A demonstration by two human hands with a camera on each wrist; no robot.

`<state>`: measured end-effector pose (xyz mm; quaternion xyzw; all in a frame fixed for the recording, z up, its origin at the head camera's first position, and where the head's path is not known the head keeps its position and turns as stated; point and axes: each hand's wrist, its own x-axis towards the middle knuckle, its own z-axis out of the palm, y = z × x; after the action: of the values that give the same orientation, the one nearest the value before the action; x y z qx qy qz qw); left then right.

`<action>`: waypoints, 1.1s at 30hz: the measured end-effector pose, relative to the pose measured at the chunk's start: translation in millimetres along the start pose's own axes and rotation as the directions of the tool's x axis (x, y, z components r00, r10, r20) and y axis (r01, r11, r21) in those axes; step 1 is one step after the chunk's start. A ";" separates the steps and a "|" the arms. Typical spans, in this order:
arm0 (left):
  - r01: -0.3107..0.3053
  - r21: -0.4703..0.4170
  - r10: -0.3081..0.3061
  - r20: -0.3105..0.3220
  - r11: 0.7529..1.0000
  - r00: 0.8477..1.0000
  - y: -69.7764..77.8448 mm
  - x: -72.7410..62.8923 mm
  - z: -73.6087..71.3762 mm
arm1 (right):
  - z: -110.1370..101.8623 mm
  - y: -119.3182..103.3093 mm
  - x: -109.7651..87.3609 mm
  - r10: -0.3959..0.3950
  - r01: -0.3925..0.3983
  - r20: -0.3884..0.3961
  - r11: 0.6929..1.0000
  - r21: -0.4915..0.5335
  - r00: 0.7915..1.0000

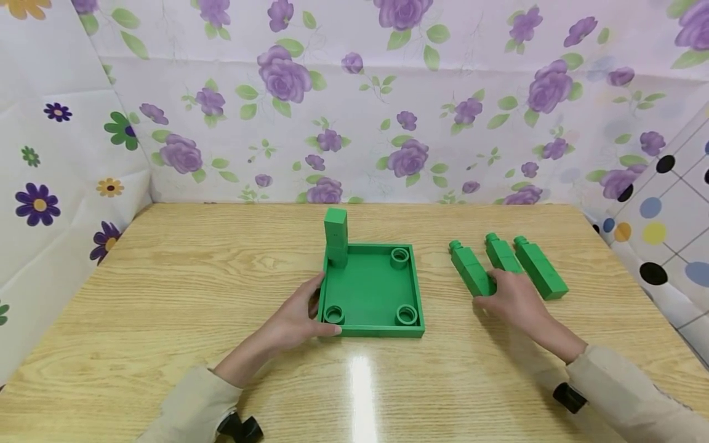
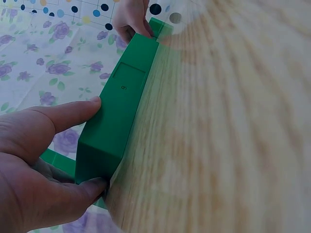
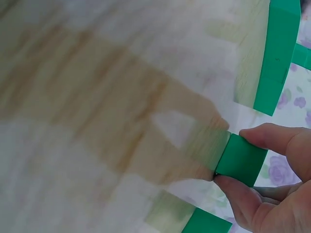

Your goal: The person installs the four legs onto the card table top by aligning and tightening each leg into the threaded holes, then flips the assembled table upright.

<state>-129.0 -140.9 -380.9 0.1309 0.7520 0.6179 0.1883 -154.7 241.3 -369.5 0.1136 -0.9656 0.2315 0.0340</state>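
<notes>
A green square tray [image 1: 371, 286] with a raised rim lies on the table, round sockets in three corners. At its back left corner stands an upright green square post [image 1: 336, 234]. My left hand [image 1: 299, 314] grips the tray's near left corner, thumb along the front rim and fingers on the left side; the left wrist view shows the tray's side wall [image 2: 116, 102] between thumb and fingers. To the right, my right hand [image 1: 515, 301] pinches the near, square end of the leftmost lying post [image 1: 469, 267], thumb and fingers on opposite faces [image 3: 242, 160]. Its narrower knobbed end points away.
Two more green posts with knobbed ends lie right of that one, a middle post [image 1: 501, 253] partly behind my right hand and a right post [image 1: 541, 268]. The wooden table [image 1: 221, 246] ends at a flowered back sheet [image 1: 354, 123], with patterned sheets at both sides.
</notes>
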 end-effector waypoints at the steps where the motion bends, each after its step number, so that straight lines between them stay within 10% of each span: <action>1: -0.001 -0.001 0.001 0.001 1.000 1.000 -0.2 0.0 0.0 | -0.4 -0.4 -0.2 0.003 -0.003 0.001 1.000 0.002 1.000; 17: -0.009 0.008 0.009 -0.001 1.000 1.000 -2.4 0.9 0.4 | -31.4 -5.9 8.7 0.013 -0.003 -0.082 0.993 0.119 0.997; 33: 0.001 0.007 -0.001 -0.005 1.000 1.000 -2.8 0.7 0.3 | -50.6 -17.4 17.4 0.087 -0.039 -0.103 0.915 0.400 0.991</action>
<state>-129.4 -140.8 -383.8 0.1296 0.7546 0.6157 0.1864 -166.8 245.7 -314.7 0.0729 -0.8979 0.4300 0.0599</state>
